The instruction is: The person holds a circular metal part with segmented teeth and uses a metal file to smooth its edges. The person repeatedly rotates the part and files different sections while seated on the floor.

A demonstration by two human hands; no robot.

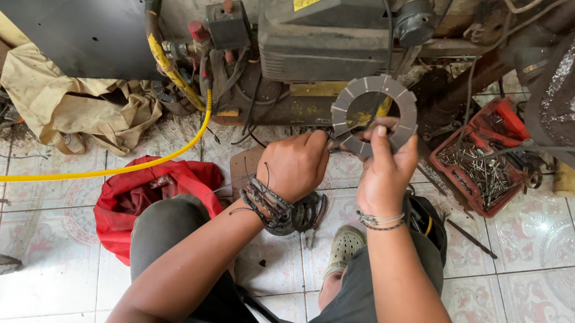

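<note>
notched grey ring (375, 115) upright, face to camera | left hand (295, 164), right hand (386, 171) grip closed on lower rim

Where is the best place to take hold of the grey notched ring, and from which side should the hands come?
Probably the lower rim, from below. The grey notched ring is flat and thin, held upright facing the camera, so a pinch across its faces suits it. The left hand and right hand already pinch its bottom edge; the notches may give the fingertips purchase.
</note>
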